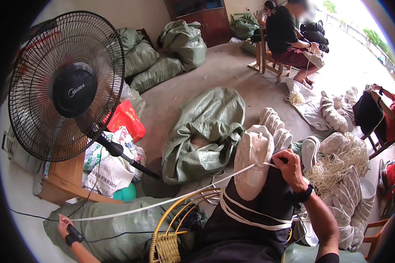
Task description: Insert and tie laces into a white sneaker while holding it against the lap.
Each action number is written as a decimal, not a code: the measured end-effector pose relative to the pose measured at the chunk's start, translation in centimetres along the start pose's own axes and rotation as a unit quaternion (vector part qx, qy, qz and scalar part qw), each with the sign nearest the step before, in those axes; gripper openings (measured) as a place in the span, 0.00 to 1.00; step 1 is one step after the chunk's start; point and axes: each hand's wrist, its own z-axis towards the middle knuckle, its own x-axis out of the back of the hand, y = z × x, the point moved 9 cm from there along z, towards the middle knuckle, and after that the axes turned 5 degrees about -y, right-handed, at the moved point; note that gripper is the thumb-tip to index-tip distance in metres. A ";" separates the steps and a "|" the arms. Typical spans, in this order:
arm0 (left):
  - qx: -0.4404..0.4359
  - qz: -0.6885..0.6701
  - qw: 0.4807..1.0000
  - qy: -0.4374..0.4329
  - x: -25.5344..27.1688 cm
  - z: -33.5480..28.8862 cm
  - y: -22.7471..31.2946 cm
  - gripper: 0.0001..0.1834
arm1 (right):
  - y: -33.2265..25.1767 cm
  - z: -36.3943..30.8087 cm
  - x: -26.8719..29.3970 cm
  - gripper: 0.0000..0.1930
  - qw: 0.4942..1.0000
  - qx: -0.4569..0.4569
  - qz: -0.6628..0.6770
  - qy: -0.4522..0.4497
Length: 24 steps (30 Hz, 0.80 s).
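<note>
A white sneaker (249,186) rests on my dark-trousered thigh, its toe toward me. A long white shoelace (162,203) runs from the sneaker far out to the left, pulled nearly straight. At its far left end my left hand (65,224) is closed around the lace. Beside the sneaker my right hand (289,168) pinches a short stretch of lace on the shoe's right side. More white laces (254,215) are looped around my thigh below the sneaker. Both wrists wear dark bands.
A black standing fan (74,90) looms at left, beside a wooden cabinet (59,177). Green woven sacks (206,127) lie ahead. Sneakers and a heap of laces (338,164) are piled at right. A seated person (283,33) handles laces farther off. A wicker chair (166,247) holds me.
</note>
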 end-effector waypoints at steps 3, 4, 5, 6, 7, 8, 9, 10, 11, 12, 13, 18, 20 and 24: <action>0.017 0.106 0.990 0.088 -2.0 -0.7 -1.0 0.12 | 0.3 0.0 0.0 0.06 1.000 -0.003 0.009 0.000; 0.033 0.110 0.992 0.045 -4.2 -1.2 -2.5 0.12 | 0.4 0.0 -0.1 0.06 1.000 0.000 0.004 -0.001; 0.008 0.203 0.979 -0.020 -7.1 -1.9 -4.2 0.12 | 0.4 0.0 -0.1 0.06 1.000 0.002 -0.004 0.002; -0.024 0.296 0.954 -0.041 -9.6 -3.1 -6.3 0.12 | 0.6 0.0 -0.2 0.06 1.000 0.001 0.001 -0.001; -0.007 0.332 0.936 -0.115 -13.2 -4.6 -9.9 0.12 | 0.7 0.0 -0.2 0.06 1.000 0.001 -0.004 -0.001; 0.003 0.367 0.914 -0.173 -16.7 -6.5 -14.0 0.13 | 0.8 -0.1 -0.2 0.06 1.000 -0.001 -0.014 0.003; 0.030 0.375 0.913 -0.155 -19.1 -8.1 -18.1 0.13 | 1.0 -0.1 -0.3 0.06 1.000 -0.003 -0.010 -0.002; 0.059 0.372 0.903 -0.208 -22.7 -10.2 -22.5 0.15 | 0.8 -0.1 -0.3 0.06 1.000 0.010 -0.009 0.002; 0.078 0.397 0.890 -0.211 -25.3 -12.1 -26.8 0.15 | 0.7 -0.2 -0.2 0.06 1.000 0.023 -0.010 0.006; 0.100 0.414 0.869 -0.250 -28.2 -14.3 -31.1 0.16 | 0.7 -0.2 -0.2 0.06 1.000 0.021 -0.012 0.006; 0.112 0.447 0.842 -0.280 -30.9 -16.5 -34.7 0.17 | 0.7 -0.1 -0.1 0.06 1.000 0.023 -0.006 0.006; 0.192 0.502 0.726 -0.429 -39.3 -27.7 -50.7 0.15 | -0.8 0.0 -0.3 0.06 0.999 0.034 -0.025 0.007; 0.212 0.507 0.688 -0.475 -40.7 -31.3 -55.6 0.14 | -2.1 -0.4 -0.8 0.09 0.997 0.054 -0.061 0.013; 0.193 0.508 0.618 -0.568 -41.4 -37.4 -63.1 0.11 | -6.0 -2.1 -3.3 0.20 0.971 0.183 -0.150 -0.032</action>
